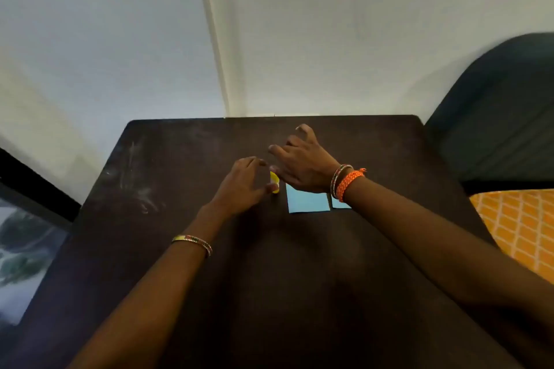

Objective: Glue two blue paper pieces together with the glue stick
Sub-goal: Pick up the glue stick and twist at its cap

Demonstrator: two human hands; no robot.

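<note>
Two light blue paper pieces lie side by side on the dark table: a larger one and a smaller one mostly hidden under my right wrist. A yellow glue stick sits just left of them. My left hand curls its fingers and thumb around the glue stick, hiding most of it. My right hand hovers above the papers' far edge with fingers spread and loosely bent, holding nothing.
A dark chair back stands at the right, beside an orange patterned cloth. A framed picture leans at the left of the table. White walls rise behind the table's far edge.
</note>
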